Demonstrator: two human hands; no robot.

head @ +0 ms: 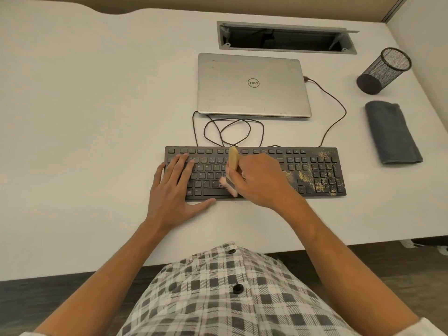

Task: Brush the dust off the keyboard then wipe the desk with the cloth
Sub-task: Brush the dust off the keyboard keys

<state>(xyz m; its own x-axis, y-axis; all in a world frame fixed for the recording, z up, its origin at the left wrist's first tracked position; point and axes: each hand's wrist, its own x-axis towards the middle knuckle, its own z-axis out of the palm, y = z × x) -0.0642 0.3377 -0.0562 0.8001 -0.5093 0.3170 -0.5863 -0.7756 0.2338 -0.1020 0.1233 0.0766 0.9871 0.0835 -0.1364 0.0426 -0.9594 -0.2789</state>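
- We see the keyboard (254,172) on the tabletop (84,117), just in front of the closed laptop (253,84).
- Right hand (260,181): fingers curled round the brush (231,169), bristles on the keyboard's middle keys.
- Left hand (174,190): fingers straight, flat on the keyboard's left end.
- Dust (315,175) on the keyboard's right part.
- Cloth (391,132), folded, right of the keyboard.

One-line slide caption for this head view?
Right hand sweeps a brush over the dusty keyboard while the left hand steadies it.
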